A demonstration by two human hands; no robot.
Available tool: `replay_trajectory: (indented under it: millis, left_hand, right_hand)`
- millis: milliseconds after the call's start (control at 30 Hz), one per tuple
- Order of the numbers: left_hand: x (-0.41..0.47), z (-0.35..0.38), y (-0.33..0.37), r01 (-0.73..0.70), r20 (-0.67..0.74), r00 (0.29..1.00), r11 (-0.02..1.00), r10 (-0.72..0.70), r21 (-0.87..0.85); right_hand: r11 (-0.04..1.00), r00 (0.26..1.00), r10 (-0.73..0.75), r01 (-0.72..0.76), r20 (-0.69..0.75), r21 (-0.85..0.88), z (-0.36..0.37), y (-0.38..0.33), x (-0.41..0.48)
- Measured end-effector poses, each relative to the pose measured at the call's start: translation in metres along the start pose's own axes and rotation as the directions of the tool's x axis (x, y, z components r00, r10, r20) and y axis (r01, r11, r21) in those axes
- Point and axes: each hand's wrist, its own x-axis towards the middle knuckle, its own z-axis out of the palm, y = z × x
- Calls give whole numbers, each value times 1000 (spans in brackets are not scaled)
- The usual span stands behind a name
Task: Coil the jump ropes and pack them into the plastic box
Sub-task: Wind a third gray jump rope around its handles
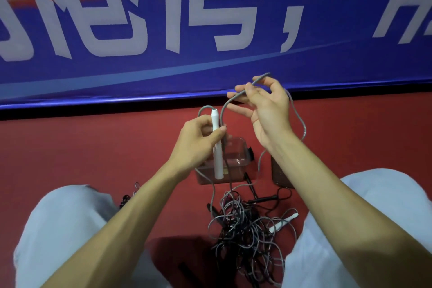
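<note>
We lose the banner [304,61] lettering at the top, left and right edges. Left hand [198,140] and handle [217,161] cover part of the box [240,152]. The rope [301,121] is hidden where it passes behind the right hand [264,103]. The right forearm [315,170] hides most of a dark object [279,176] beside the box; we can't name it. In the tangle [245,231], lower centre, we can't separate strands, and it runs off the bottom edge.

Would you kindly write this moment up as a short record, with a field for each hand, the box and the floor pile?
left hand: grips white handle, upright above the box
right hand: raised, pinches grey rope
box: clear plastic, on red floor
pile: tangled grey and black ropes, nearer the camera than the box; second white handle at its right edge
</note>
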Motion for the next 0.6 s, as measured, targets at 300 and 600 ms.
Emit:
replay_trajectory:
  millis: [300, 600]
  left_hand:
    - [0, -12, 22, 111, -173, 960, 864, -222, -491]
    - [-1, -35, 39, 25, -157, 956, 599, -249, -800]
  right_hand:
    - [886, 977, 194, -134, 92, -444, -7, 24, -3]
    - [634, 891, 363, -22, 273, -773, -16, 49, -9]
